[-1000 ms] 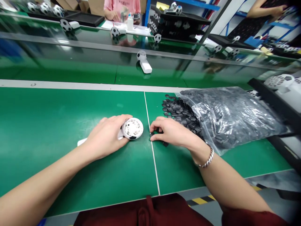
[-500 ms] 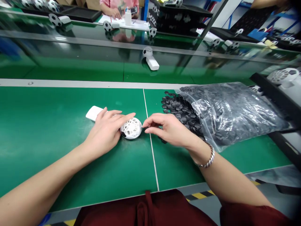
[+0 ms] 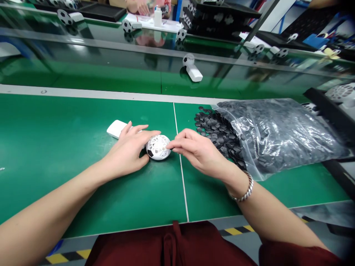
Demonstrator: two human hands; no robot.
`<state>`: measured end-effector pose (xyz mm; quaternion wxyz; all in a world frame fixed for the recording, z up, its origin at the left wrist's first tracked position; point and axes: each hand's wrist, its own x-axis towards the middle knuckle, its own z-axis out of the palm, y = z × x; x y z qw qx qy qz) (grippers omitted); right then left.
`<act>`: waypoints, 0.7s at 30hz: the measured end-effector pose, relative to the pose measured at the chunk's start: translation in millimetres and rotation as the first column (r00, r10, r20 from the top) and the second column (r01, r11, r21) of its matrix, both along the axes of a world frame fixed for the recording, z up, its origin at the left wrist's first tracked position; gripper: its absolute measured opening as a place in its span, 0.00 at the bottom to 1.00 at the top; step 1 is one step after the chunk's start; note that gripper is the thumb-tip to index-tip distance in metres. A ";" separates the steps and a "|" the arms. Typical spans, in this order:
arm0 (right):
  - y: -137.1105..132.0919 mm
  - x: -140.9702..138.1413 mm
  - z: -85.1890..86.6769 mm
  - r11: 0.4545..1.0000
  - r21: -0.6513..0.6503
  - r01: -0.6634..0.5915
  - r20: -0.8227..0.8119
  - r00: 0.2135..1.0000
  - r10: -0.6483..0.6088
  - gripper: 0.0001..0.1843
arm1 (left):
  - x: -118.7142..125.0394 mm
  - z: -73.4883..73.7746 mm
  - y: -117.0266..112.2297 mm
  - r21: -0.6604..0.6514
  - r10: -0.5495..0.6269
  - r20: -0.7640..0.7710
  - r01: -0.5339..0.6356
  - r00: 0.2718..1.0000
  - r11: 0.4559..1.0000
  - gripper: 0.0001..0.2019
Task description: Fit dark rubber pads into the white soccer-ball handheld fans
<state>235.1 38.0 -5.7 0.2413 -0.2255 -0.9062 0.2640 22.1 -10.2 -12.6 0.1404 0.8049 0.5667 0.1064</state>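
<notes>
A white openwork soccer-ball-shaped piece (image 3: 158, 147) with a white handle (image 3: 115, 128) lies on the green table. My left hand (image 3: 129, 147) is over the handle and the ball's left side, its fingers curled round and steadying it. A black patch shows on the ball's lower left. At the ball's right edge, my right hand (image 3: 191, 147) pinches a small black piece (image 3: 171, 149), mostly hidden by the fingertips. Behind that hand, loose black pieces (image 3: 219, 133) spill from a clear plastic bag (image 3: 283, 133).
Beyond the table edge runs a green belt carrying another white ball-and-handle piece (image 3: 192, 70). Farther back stand black trays (image 3: 216, 22), a white bottle (image 3: 158, 16) and several soccer-ball pieces. A co-worker's hand (image 3: 142, 7) is across. A black rack (image 3: 330, 114) stands right.
My right hand has come in to the ball's right edge, its fingertips closing together. The piece on the nearer belt has shifted right. The view has moved slightly.
</notes>
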 end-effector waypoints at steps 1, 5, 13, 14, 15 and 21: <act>0.6 0.4 0.3 1.000 0.000 0.011 -0.004 1.000 -0.011 0.10 | -0.2 -0.3 0.1 0.003 -0.001 -0.001 0.001 1.000 1.000 0.28; 2.5 0.4 2.5 1.000 -0.030 -0.001 0.023 1.000 0.002 0.06 | -1.3 -1.5 0.1 0.014 -0.009 0.006 0.009 1.000 1.000 0.27; -3.3 -5.4 0.4 0.987 -0.162 -0.024 -0.056 0.998 0.015 0.03 | 0.0 -3.0 -1.0 0.024 -0.008 0.041 0.007 0.999 1.000 0.33; -4.4 -6.1 -0.9 0.981 -0.193 -0.008 -0.063 0.998 -0.004 0.04 | 0.6 -3.1 -1.3 0.025 -0.001 0.046 0.000 0.999 1.000 0.34; -5.4 -6.8 -2.0 0.974 -0.224 0.011 -0.062 0.998 -0.025 0.04 | 1.1 -3.3 -1.5 0.029 0.006 0.052 -0.008 0.999 1.000 0.35; -10.0 -10.7 -6.6 0.975 -0.211 0.070 -0.072 0.994 -0.087 0.03 | 3.4 -7.8 -2.8 0.080 0.034 0.087 -0.041 0.996 0.996 0.35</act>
